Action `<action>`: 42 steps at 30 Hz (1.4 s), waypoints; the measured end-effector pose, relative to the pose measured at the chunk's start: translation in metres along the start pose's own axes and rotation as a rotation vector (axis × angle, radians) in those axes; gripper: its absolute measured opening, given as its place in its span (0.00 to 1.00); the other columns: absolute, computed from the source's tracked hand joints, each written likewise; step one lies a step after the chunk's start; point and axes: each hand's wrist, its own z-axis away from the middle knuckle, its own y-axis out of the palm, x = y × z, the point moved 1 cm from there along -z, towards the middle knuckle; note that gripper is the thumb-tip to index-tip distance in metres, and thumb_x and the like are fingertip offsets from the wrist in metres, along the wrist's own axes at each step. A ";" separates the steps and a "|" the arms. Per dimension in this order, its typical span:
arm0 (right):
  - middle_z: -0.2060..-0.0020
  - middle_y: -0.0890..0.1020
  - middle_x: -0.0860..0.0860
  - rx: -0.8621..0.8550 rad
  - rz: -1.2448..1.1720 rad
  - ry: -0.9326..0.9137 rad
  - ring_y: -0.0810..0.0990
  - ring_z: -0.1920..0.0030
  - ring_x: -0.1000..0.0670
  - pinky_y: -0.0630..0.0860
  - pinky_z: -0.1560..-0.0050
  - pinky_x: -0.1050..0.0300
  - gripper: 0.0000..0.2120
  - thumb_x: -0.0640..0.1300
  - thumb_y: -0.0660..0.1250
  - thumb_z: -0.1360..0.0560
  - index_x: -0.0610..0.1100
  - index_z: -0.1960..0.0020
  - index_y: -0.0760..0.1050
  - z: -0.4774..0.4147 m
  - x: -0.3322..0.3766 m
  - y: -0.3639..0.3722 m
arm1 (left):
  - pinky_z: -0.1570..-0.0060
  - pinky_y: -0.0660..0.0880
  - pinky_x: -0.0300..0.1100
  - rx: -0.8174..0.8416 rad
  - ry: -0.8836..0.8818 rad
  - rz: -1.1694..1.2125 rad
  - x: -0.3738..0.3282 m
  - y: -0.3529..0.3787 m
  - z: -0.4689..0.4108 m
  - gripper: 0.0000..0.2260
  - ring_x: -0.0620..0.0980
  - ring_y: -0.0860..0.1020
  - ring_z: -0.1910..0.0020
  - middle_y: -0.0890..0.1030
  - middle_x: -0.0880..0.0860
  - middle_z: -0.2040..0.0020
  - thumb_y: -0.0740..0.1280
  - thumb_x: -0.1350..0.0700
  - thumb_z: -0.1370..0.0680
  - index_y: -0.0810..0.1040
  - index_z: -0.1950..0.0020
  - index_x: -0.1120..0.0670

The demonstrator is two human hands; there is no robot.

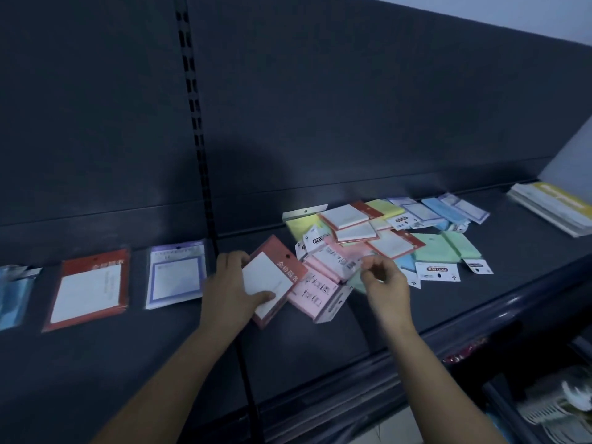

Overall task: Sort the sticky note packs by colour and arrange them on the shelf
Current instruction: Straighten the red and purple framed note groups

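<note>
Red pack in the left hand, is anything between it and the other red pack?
Yes. A purple pack lies flat on the shelf between the held red pack and the laid red pack.

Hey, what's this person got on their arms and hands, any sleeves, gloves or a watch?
No sleeves show anywhere up to the frame's edge. The left hand and right hand wear no gloves, and no watch, bracelet or ring is visible. The light is dim and slightly blurred, so small details could be missed.
</note>
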 end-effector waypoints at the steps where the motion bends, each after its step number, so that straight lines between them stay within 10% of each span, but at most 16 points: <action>1: 0.60 0.78 0.53 -0.036 -0.041 0.052 0.76 0.57 0.52 0.71 0.56 0.65 0.08 0.33 0.63 0.25 0.46 0.56 0.74 -0.008 0.001 0.001 | 0.52 0.66 0.42 0.013 -0.030 0.054 -0.001 0.000 -0.003 0.30 0.50 0.73 0.45 0.71 0.51 0.41 0.79 0.53 0.37 0.69 0.40 0.53; 4: 0.56 0.79 0.50 -0.114 -0.145 0.227 0.78 0.53 0.48 0.73 0.53 0.59 0.06 0.37 0.64 0.24 0.43 0.48 0.73 -0.031 0.003 0.001 | 0.47 0.71 0.44 0.057 -0.133 0.164 -0.001 -0.001 -0.012 0.31 0.51 0.74 0.42 0.73 0.52 0.38 0.77 0.55 0.33 0.68 0.34 0.54; 9: 0.53 0.80 0.38 -0.131 -0.234 0.350 0.79 0.60 0.45 0.78 0.53 0.55 0.13 0.37 0.63 0.24 0.30 0.42 0.72 -0.062 0.004 0.006 | 0.59 0.75 0.45 0.066 -0.190 0.343 0.004 -0.010 -0.019 0.04 0.48 0.79 0.57 0.81 0.47 0.58 0.71 0.56 0.27 0.77 0.55 0.52; 18: 0.71 0.81 0.42 0.035 -0.312 0.511 0.79 0.77 0.49 0.80 0.72 0.59 0.10 0.38 0.66 0.24 0.32 0.48 0.74 -0.101 0.012 0.015 | 0.63 0.73 0.38 -0.048 -0.435 0.817 -0.012 0.001 -0.013 0.03 0.46 0.80 0.60 0.83 0.51 0.58 0.64 0.58 0.22 0.78 0.54 0.55; 28: 0.71 0.74 0.47 0.477 -0.544 0.623 0.71 0.76 0.54 0.68 0.77 0.63 0.04 0.37 0.61 0.26 0.39 0.53 0.74 -0.065 0.026 0.006 | 0.63 0.79 0.42 -0.101 -0.569 1.006 -0.066 0.036 -0.007 0.08 0.48 0.82 0.62 0.84 0.52 0.58 0.59 0.61 0.20 0.77 0.51 0.55; 42: 0.55 0.84 0.56 0.869 -0.177 0.112 0.82 0.59 0.60 0.73 0.67 0.70 0.08 0.42 0.65 0.24 0.53 0.47 0.76 0.012 0.035 0.023 | 0.72 0.75 0.36 -0.401 -0.500 1.066 -0.074 0.009 0.062 0.08 0.45 0.81 0.68 0.84 0.50 0.63 0.59 0.55 0.19 0.77 0.52 0.55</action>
